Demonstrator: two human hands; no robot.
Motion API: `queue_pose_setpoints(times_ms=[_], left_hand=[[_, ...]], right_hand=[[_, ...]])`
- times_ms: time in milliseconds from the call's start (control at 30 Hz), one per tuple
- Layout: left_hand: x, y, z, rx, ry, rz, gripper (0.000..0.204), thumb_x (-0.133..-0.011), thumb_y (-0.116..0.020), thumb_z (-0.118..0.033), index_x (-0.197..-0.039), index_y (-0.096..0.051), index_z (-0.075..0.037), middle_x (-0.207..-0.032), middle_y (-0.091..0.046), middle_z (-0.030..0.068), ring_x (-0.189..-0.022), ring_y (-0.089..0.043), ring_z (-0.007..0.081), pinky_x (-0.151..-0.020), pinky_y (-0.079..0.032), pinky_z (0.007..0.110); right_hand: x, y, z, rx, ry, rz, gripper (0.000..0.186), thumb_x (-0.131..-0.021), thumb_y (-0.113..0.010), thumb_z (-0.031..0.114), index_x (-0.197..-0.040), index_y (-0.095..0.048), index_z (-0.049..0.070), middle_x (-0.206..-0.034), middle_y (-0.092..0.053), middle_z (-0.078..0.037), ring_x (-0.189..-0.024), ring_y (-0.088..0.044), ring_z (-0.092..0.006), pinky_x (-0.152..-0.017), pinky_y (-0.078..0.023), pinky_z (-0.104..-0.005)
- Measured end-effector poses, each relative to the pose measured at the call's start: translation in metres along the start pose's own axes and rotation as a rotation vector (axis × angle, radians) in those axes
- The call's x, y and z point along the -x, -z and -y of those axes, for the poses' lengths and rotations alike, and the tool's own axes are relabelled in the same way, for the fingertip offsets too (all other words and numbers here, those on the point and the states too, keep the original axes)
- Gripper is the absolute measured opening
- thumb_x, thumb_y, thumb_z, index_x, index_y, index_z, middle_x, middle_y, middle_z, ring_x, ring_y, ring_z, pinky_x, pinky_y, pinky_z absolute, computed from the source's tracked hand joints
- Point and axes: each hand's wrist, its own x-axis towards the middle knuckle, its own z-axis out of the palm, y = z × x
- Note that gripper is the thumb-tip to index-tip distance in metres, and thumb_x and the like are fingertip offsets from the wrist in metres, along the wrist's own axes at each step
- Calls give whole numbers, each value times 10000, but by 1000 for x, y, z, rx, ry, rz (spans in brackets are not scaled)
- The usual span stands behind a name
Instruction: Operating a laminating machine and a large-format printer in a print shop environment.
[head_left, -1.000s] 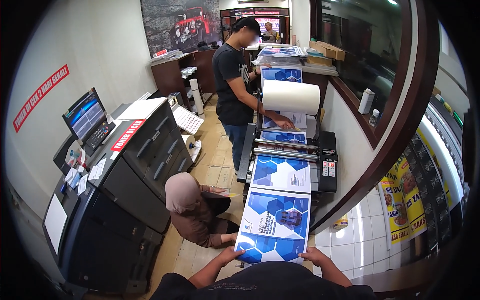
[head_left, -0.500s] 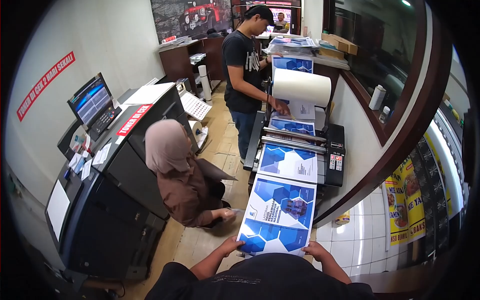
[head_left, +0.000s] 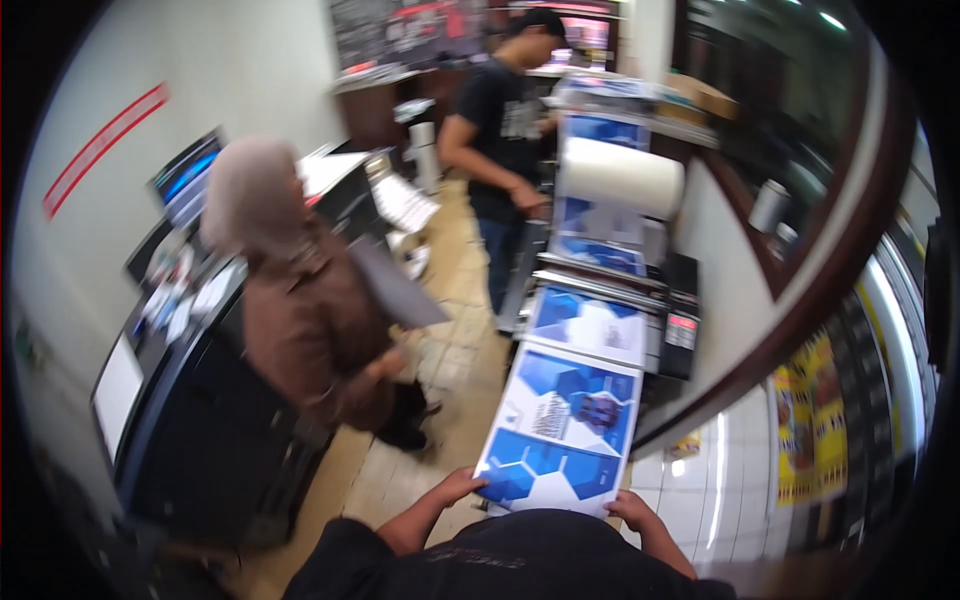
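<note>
A long strip of blue-and-white printed cover sheets runs out of a roll laminator and down to my hands. My left hand pinches its near left corner, and my right hand grips the near right corner. Between them the printed strip hangs fairly flat, its near edge close to my dark shirt. Above the laminator's steel rollers sits a thick roll of whitish film. More printed sheets lie on the feed side beyond it.
A co-worker in a black cap stands left of the laminator, a hand near its feed side. Another person in a brown top stands at my left by a large black printer. A wall with a curved brown edge borders the right.
The person in brown has risen and moved left toward the printer. The capped co-worker's hand has drawn back from the sheets. My hands keep their hold on the strip; the view has shifted slightly.
</note>
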Motion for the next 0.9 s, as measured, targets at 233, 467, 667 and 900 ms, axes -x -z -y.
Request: queue_pose_setpoints(times_ms=[233, 467, 667, 900], left_hand=[[1, -9, -15, 1, -4, 164, 350, -828, -595, -239, -1079, -604, 5, -989, -634, 51, -888, -575, 136, -820, -444, 278], [24, -17, -8, -4, 4, 121, 356, -809, -633, -205, -1090, -604, 11, -999, -636, 61, -910, -575, 155, -865, -430, 292], [21, -22, -1, -26, 22, 80, 366, -814, -646, -249, -1071, -614, 10, -945, -644, 58, -851, -585, 143, -813, -455, 281], [25, -26, 3, -101, 82, 7, 355, -824, -641, -336, -980, -657, -18, -838, -628, 22, -732, -560, 115, -671, -454, 253]], right_hand=[[24, 0, -13, -74, 41, -155, 323, -776, -572, 83, -1091, -584, 12, -1017, -632, -74, -881, -595, -201, -766, -476, -324], [26, -4, -10, -35, 43, -88, 306, -783, -585, 89, -1079, -588, 11, -1017, -635, -77, -905, -597, -202, -820, -464, -331], [46, -18, 2, -46, 64, -121, 304, -781, -587, 102, -1075, -587, 22, -984, -632, -58, -868, -573, -179, -791, -448, -314], [39, -20, -15, -41, 31, -142, 311, -785, -580, 101, -1090, -581, 38, -1010, -624, -56, -888, -560, -184, -827, -429, -346]])
